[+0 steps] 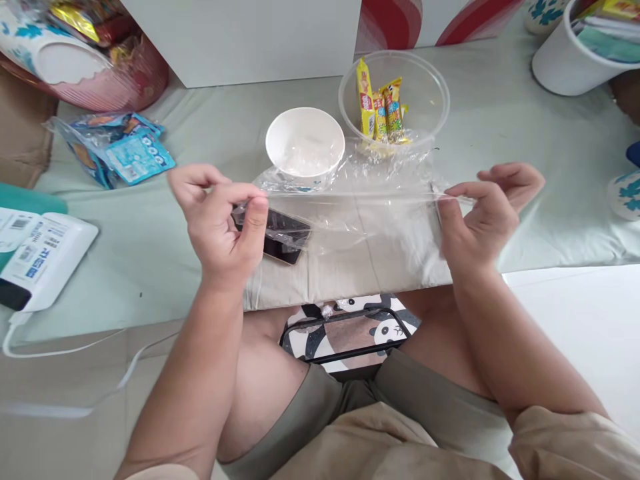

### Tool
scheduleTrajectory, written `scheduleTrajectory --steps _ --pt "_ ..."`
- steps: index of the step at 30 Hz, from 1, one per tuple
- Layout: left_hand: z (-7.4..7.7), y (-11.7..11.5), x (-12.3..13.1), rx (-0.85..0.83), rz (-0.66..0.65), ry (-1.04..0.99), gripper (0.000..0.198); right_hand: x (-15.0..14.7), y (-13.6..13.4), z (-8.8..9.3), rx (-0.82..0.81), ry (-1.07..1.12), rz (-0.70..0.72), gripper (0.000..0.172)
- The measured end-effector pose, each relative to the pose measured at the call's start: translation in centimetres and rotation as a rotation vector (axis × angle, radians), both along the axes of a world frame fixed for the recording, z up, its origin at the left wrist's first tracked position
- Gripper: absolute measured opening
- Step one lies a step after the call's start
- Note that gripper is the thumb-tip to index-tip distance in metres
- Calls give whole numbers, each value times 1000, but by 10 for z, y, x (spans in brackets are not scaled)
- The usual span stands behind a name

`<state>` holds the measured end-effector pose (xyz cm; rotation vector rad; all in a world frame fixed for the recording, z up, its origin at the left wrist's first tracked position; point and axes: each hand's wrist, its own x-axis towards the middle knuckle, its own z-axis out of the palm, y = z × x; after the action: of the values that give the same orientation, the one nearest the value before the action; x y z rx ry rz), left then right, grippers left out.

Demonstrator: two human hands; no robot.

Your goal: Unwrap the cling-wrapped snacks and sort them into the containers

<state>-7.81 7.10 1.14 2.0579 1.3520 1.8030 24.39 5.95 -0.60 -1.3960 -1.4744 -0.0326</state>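
Between left hand, right hand, taut film veiling probable phone

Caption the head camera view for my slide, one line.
Left hand and right hand stretch cling film taut before a white bowl and a clear bowl of snack packets.

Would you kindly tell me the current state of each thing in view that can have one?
cling film: stretched taut between both hands.
left hand: pinched shut on the film's left end.
right hand: pinched shut on its right end.
white bowl: upright, uncovered, looks empty.
clear bowl: upright, uncovered, holding snack packets.
phone: lying flat, screen dark.
power bank: cable plugged in.
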Motion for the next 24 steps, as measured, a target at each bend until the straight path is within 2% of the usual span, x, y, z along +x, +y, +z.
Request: scheduleTrajectory --steps 2,4,6,10,14,16,20,22,24 --pt "3 1 4 32 -37 -92 26 -1 -4 4 53 14 120 29" --pt "6 0 9 -24 -138 -256 29 -5 -7 6 57 96 237 32" --pt "8 -2 13 -119 -243 -421 30 -10 -10 6 21 208 281 36" --pt "8 -3 17 -396 -328 -634 27 -15 -11 3 -159 447 279 36" --pt "3 4 15 -603 -281 -731 25 -10 -3 -5 -350 544 273 36" --pt "2 7 12 -781 -276 -749 28 -8 1 -11 -387 548 249 35" --pt "7 6 6 -1134 -417 -838 54 -9 8 -18 -355 623 204 34" --pt "8 6 7 -1171 -481 -876 62 -11 9 -18 -362 696 206 34" --pt "7 7 9 -1115 -477 -894 59 -13 9 -16 -418 737 210 32"
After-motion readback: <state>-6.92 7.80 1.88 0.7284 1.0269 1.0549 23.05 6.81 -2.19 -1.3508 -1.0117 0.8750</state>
